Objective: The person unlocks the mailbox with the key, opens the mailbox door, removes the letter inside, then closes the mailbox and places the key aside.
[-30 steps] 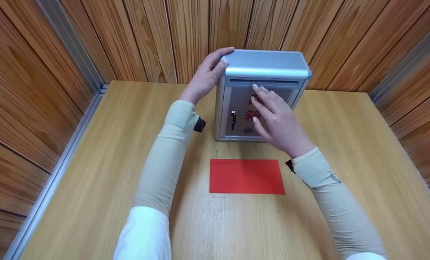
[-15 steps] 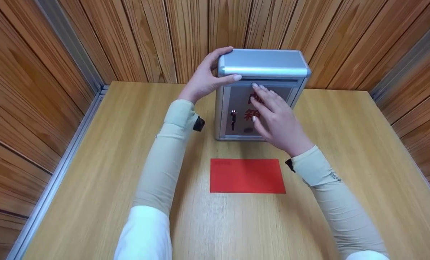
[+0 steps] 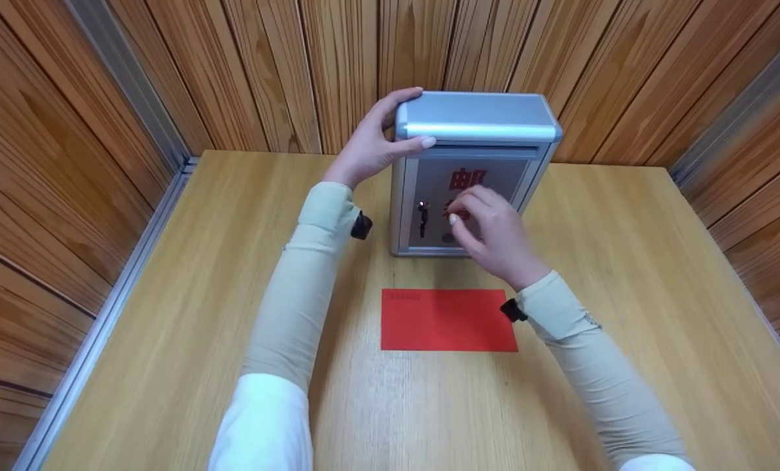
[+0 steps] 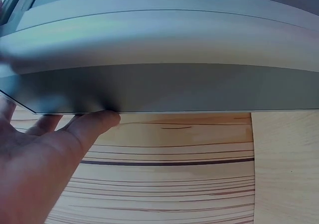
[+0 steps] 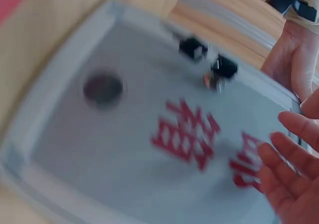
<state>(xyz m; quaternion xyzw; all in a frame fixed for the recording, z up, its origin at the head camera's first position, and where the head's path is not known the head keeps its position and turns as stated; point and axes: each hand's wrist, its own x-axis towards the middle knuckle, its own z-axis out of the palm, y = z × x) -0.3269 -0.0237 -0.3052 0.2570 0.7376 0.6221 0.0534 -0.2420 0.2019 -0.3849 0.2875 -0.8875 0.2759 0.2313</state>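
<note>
A silver metal mailbox [image 3: 481, 111] stands upright on the table, its grey front door facing me with red characters [image 3: 467, 180] on it. My left hand [image 3: 375, 140] grips the box's top left corner, thumb across the front edge and fingers over the top. Under the lid runs a narrow slot [image 3: 495, 152]. Black-headed keys [image 5: 223, 67] hang at the lock on the door's left side. In front of the door, my right hand [image 3: 495, 235] hovers with loosely bent fingers, holding nothing, to the right of the keys. In the right wrist view its fingers [image 5: 281, 152] are spread over the upper characters.
A red envelope [image 3: 445, 320] lies flat on the wooden table [image 3: 233, 275] in front of the mailbox. Wood-plank walls [image 3: 344, 65] rise behind and at both sides. A metal rail [image 3: 112, 288] runs along the left table edge.
My right hand has dropped from just below the slot toward the key level, its fingers bending more. The left thumb has shifted from the side onto the mailbox's front edge.
</note>
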